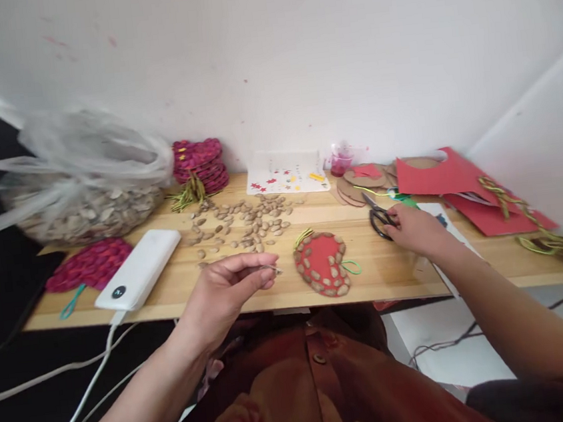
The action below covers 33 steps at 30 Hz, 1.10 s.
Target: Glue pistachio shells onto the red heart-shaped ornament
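Scissors in the right grip

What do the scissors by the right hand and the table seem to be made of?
Scissors: probably metal, with grey blades and glossy black handles, perhaps coated; the right hand touches them. Table: wood or wood-look laminate, smooth and pale, judging by its visible grain.

Soft, even light brightens the white wall, with a glare streak at ten o'clock; the surface carries faint shadows. Wide-angle distortion stretches the edges, and fine detail looks slightly soft.
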Motion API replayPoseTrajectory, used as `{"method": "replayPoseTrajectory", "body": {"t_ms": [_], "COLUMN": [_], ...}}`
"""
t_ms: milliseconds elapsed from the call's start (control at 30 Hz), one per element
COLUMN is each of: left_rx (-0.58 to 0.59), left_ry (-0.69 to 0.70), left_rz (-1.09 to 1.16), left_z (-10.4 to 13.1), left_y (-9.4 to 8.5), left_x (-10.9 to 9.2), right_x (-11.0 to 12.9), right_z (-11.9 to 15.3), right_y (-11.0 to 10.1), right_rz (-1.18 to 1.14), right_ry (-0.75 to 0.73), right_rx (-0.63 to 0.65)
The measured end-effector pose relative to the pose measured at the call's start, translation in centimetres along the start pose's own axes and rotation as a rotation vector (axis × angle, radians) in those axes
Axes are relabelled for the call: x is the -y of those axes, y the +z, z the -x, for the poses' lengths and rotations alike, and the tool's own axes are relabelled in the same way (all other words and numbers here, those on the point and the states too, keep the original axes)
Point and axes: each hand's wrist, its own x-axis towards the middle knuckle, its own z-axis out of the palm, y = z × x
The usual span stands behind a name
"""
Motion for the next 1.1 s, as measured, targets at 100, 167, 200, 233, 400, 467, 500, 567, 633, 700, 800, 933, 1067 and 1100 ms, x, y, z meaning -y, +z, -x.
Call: {"method": "replayPoseTrajectory", "body": {"t_ms": [100,167,200,233,400,467,500,567,633,700,800,933,1067,1100], "left_rx": [0.002,-0.003,-0.002,0.001,0.041,0.065,0.077,0.096,0.114,0.120,0.119,0.121,0.157,0.172], "left_ry": [0.030,0.048,0.056,0.063,0.069,0.065,0.064,0.057,0.046,0.035,0.030,0.035,0.018,0.020], "left_rz": [0.040,0.058,0.065,0.070,0.100,0.109,0.108,0.100,0.094,0.087,0.085,0.099,0.128,0.142], "left_z": [0.2,0.2,0.2,0.2,-0.5,-0.7,-0.8,-0.7,-0.6,-0.3,0.0,0.2,0.2,0.2], "left_y": [-0.3,-0.5,-0.6,-0.7,-0.5,-0.1,0.2,0.6,0.8,0.9,0.7,0.6,0.9,0.9], "left_x": [-0.5,-0.6,-0.6,-0.5,0.1,0.1,0.0,-0.3,-0.6,-0.9,-0.9,-0.5,-0.2,-0.1], "right_x": [0.4,0.4,0.5,0.7,4.4,7.4,9.1,12.3,15.0,16.8,18.1,18.3,18.2,18.2], "right_z": [-1.5,-1.4,-1.1,-0.6,3.5,5.5,6.5,8.1,9.4,10.1,10.4,10.6,10.8,10.9], "right_y": [-0.1,-0.9,-1.4,-1.9,-3.8,-4.1,-4.2,-4.2,-4.0,-3.6,-2.9,-2.4,-2.1,-2.1], "right_rz": [-0.044,-0.099,-0.137,-0.186,-0.573,-0.671,-0.721,-0.898,-1.038,-1.127,-1.140,-1.097,-1.019,-1.017], "right_ry": [0.088,0.147,0.174,0.194,0.155,0.112,0.074,-0.014,-0.077,-0.135,-0.163,-0.179,-0.194,-0.186], "right_rx": [0.036,0.028,0.016,0.002,0.086,0.144,0.199,0.342,0.369,0.391,0.358,0.315,0.256,0.238]}}
